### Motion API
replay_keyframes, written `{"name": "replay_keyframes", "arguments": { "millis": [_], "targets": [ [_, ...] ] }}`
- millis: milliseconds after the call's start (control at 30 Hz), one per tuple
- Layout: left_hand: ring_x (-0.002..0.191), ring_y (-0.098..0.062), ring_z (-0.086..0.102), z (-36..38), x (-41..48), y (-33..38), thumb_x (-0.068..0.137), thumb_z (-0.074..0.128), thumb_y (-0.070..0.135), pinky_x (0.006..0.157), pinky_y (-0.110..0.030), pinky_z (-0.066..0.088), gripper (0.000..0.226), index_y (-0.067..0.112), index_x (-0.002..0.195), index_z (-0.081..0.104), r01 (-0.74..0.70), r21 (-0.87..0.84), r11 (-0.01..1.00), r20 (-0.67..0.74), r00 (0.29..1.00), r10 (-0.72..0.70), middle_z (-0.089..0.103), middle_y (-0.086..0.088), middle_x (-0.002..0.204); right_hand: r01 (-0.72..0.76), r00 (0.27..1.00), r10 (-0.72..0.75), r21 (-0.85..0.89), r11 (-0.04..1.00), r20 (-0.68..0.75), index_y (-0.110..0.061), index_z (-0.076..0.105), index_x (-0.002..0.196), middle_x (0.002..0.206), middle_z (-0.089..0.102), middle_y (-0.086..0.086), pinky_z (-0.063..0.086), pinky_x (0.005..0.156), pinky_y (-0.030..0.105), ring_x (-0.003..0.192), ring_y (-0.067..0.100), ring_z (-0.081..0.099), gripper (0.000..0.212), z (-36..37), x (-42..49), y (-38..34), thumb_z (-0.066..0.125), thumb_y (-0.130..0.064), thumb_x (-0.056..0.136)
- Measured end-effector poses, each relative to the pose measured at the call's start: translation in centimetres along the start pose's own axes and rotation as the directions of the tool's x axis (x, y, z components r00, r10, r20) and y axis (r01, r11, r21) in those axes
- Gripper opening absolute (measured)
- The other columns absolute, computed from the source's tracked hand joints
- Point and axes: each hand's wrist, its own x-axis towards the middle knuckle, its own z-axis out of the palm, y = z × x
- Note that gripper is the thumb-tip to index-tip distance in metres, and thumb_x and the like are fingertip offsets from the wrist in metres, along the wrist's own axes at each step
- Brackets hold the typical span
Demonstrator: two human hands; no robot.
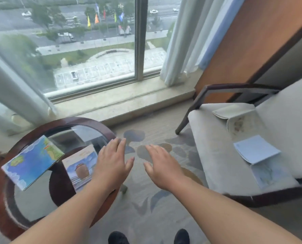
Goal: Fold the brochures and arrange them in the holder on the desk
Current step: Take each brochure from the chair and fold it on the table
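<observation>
Two brochures lie on the round glass table (93, 125) at the left: a blue map brochure (32, 162) and, right of it, a brochure with a brown picture (80, 169). My left hand (112, 162) hovers flat with straight fingers over the table's right edge, partly covering that second brochure. My right hand (161, 166) is held out flat over the carpet, holding nothing. Three more brochures lie on the chair seat at the right: a cream one (233, 110), a folded pale one (243, 125) and a light blue one (256, 149). No holder is in view.
A white upholstered armchair (210, 155) with dark wooden arms stands at the right. A window sill (122, 99) and curtains run along the far side. Patterned carpet (146, 199) lies between table and chair. My black shoes (118, 237) show at the bottom.
</observation>
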Motion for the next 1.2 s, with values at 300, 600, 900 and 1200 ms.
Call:
{"name": "replay_keyframes", "arguments": {
  "millis": [300,600,900,1200],
  "targets": [
    [0.145,-0.023,0.021,1.0,2.2,19.1,0.094,0.038,0.056,0.115,-0.039,0.023,0.071,0.021,0.152,0.020,-0.159,-0.014,0.987,0.016,0.987,0.159,0.016,-0.005,0.161,-0.124,0.986,0.130,0.065,0.990,-0.106,-0.020,0.026,0.152,0.156,0.030,0.000,0.025,0.116,0.037,0.144,0.018,0.024,0.059,-9.0,-8.0,13.2,0.044,-0.036,0.099],
    [0.144,-0.024,0.023,4.3,3.9,36.5,0.094,0.043,0.050,0.115,-0.039,0.023,0.068,0.020,0.151,0.020,-0.263,-0.017,0.965,0.078,0.962,0.263,0.019,-0.006,0.159,-0.221,0.959,0.237,0.114,0.969,-0.158,-0.019,0.023,0.154,0.157,0.028,0.000,0.027,0.115,0.037,0.144,0.018,0.024,0.059,-16.5,-13.9,27.2,0.041,-0.036,0.100],
    [0.144,-0.024,0.023,8.8,8.6,43.3,0.093,0.040,0.053,0.115,-0.040,0.023,0.070,0.021,0.151,0.017,-0.379,-0.013,0.925,0.162,0.912,0.376,0.017,-0.006,0.160,-0.391,0.890,0.425,0.200,0.898,-0.167,-0.021,0.022,0.153,0.159,0.025,-0.002,0.026,0.115,0.038,0.145,0.016,0.021,0.059,-18.6,-15.4,34.6,0.040,-0.038,0.100],
    [0.140,-0.023,0.028,15.8,11.5,49.8,0.093,0.040,0.052,0.113,-0.037,0.024,0.066,0.021,0.148,0.019,-0.497,-0.025,0.868,0.238,0.840,0.488,0.023,-0.004,0.156,-0.512,0.831,0.543,0.215,0.832,-0.121,-0.024,0.022,0.153,0.160,0.022,-0.005,0.035,0.110,0.046,0.145,0.015,0.020,0.058,-17.9,-15.8,43.6,0.040,-0.039,0.100]
  ]
}}
